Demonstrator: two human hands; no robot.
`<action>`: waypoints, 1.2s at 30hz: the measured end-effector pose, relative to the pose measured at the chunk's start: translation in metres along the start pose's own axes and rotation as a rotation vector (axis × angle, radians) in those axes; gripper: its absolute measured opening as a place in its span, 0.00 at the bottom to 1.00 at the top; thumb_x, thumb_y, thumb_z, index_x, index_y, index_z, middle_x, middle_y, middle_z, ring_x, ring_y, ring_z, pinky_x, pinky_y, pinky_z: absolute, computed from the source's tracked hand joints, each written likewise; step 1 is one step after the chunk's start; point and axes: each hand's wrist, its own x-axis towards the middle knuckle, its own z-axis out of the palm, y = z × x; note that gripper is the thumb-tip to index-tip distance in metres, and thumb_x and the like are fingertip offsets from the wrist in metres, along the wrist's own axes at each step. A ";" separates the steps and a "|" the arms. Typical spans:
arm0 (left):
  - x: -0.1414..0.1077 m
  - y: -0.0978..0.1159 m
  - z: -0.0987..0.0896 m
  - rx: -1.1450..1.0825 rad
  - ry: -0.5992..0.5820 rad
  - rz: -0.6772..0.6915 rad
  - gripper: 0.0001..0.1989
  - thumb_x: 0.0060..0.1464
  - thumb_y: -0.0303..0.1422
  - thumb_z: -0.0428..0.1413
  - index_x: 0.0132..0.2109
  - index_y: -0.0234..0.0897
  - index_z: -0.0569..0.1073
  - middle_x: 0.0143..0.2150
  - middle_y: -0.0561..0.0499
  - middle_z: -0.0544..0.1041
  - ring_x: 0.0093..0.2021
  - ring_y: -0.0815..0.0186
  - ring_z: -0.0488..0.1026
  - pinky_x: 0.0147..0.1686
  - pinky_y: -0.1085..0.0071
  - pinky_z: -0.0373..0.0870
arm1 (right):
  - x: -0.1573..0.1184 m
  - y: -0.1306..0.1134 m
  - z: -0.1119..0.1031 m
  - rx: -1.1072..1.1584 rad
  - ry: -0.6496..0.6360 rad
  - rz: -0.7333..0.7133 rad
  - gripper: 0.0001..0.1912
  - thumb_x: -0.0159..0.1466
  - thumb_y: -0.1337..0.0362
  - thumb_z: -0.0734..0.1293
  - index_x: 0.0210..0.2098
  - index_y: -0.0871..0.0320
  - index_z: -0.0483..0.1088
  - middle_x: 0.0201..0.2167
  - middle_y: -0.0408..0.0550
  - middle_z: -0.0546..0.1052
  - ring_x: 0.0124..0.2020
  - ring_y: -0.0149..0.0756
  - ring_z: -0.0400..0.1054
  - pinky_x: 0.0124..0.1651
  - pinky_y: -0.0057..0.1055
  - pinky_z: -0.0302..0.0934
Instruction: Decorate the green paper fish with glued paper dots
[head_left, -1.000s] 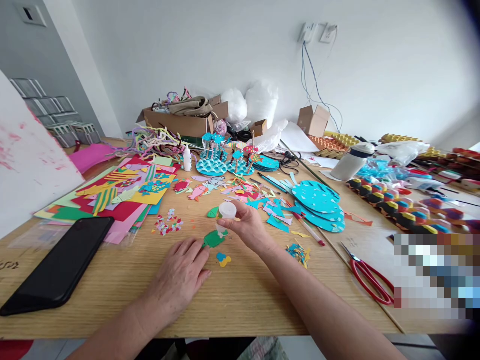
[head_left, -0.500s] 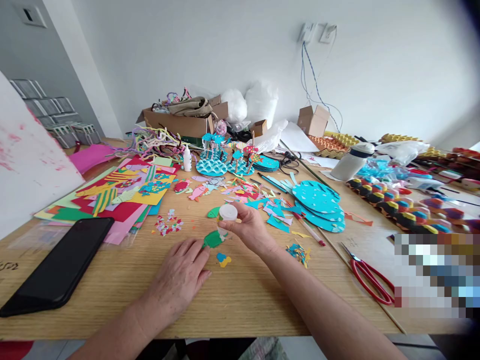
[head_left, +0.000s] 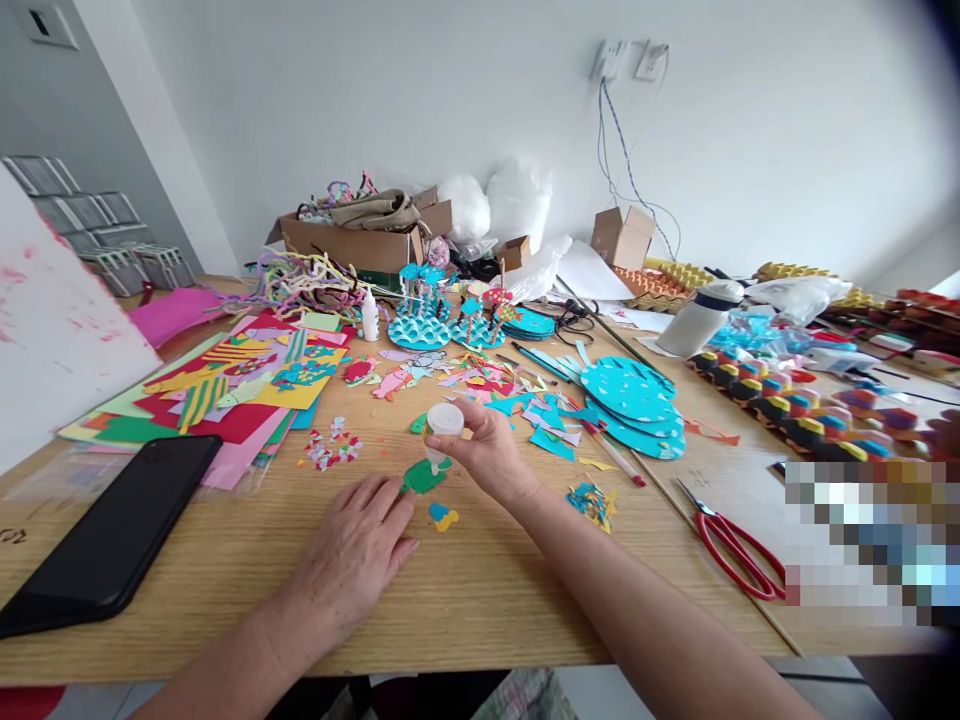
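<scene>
In my right hand (head_left: 491,455) is a small white glue bottle (head_left: 444,422), turned tip down over a green paper fish (head_left: 425,477). Its nozzle is at or just above the fish; contact is hard to make out. My left hand (head_left: 360,540) lies flat on the table, fingertips touching the fish's left end. Another green paper piece (head_left: 418,424) lies partly hidden behind the bottle. Small blue and yellow paper pieces (head_left: 443,517) rest just in front of the fish. Left of it is a scatter of tiny red, white and pink paper bits (head_left: 332,446).
A black phone (head_left: 112,530) and stacked coloured paper (head_left: 247,425) lie to the left. On the right are red-handled scissors (head_left: 739,550), a thin wooden stick (head_left: 705,540) and blue spotted card discs (head_left: 630,392). Another glue bottle (head_left: 370,318) stands farther back.
My right hand has shifted the glue bottle slightly left over the green fish. My left hand stays at the fish's edge. The whole view has moved a little.
</scene>
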 end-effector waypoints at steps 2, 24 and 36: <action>0.000 0.000 0.001 0.003 0.000 -0.004 0.18 0.50 0.29 0.55 0.49 0.33 0.67 0.48 0.43 0.70 0.49 0.54 0.64 0.48 0.57 0.63 | 0.000 0.001 0.000 -0.008 0.009 -0.009 0.11 0.47 0.58 0.70 0.22 0.57 0.66 0.21 0.40 0.67 0.25 0.31 0.59 0.30 0.28 0.55; 0.001 0.001 -0.003 0.002 -0.024 -0.005 0.18 0.50 0.30 0.55 0.49 0.32 0.68 0.48 0.42 0.70 0.49 0.53 0.65 0.48 0.57 0.63 | -0.001 -0.006 -0.008 0.139 0.082 0.034 0.12 0.50 0.60 0.69 0.30 0.57 0.64 0.25 0.41 0.67 0.27 0.30 0.61 0.32 0.28 0.57; -0.001 -0.001 0.002 0.010 0.033 0.004 0.16 0.51 0.31 0.53 0.48 0.35 0.67 0.47 0.43 0.70 0.48 0.54 0.65 0.46 0.57 0.64 | -0.012 -0.008 0.005 0.072 -0.071 -0.074 0.10 0.52 0.60 0.68 0.28 0.57 0.64 0.24 0.40 0.65 0.27 0.30 0.59 0.31 0.27 0.56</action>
